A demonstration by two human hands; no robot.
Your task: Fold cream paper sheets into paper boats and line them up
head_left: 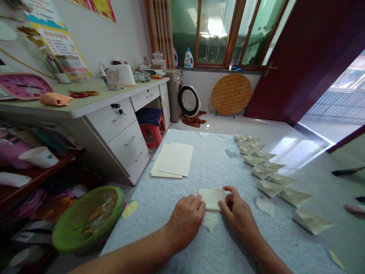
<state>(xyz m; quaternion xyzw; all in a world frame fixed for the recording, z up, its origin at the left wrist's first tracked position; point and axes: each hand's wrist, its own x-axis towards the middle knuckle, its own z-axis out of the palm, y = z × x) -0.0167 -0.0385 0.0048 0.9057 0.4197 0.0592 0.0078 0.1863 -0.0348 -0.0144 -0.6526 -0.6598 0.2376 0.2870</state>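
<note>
A small folded piece of paper [211, 198], pale cream and rectangular, lies flat on the light blue quilted cloth [216, 163] in front of me. My left hand [186, 216] is closed over its left edge, with the fingers curled and pressed together. At the right edge, my right hand [238, 212] grips the paper, its thumb by the lower corner and its bent index finger by the upper one. Beyond my left hand rests a short stack of flat paper sheets [176, 160]. Several folded paper boats [296, 197] stand in rows along the cloth's right side.
To the left is a green basin [88, 219] beside a shelf holding a white paper cup [39, 156]. A desk [114, 99] with drawers bears scissors [82, 93] and a pink clock [27, 86]. Farther back are a washing machine [174, 95] and a round wooden tabletop [231, 93].
</note>
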